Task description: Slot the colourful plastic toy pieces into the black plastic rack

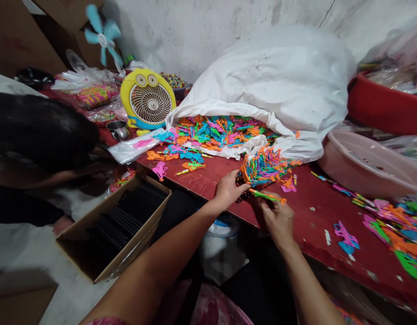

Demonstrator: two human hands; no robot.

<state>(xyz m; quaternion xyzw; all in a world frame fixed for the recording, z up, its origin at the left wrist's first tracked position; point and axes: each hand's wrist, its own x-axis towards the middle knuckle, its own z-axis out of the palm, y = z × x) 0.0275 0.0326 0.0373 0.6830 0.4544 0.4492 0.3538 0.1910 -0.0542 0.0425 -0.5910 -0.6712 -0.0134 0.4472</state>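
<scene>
At the front edge of the red table, my left hand is closed on the near left side of a dark perforated rack, mostly covered by the pieces in it. Packed rows of small plastic pieces in orange, pink, blue and green stand in this rack. Just to the right, my right hand pinches a slim green and orange plastic piece against the rack's near side. Its fingertips are partly hidden. Behind the rack, a white sack lies open, spilling many similar pieces.
Loose pieces lie on the red table. A pink basin and red tub stand right. Left are a yellow fan, a metal cup and a carton of black racks. Another person bends down at far left.
</scene>
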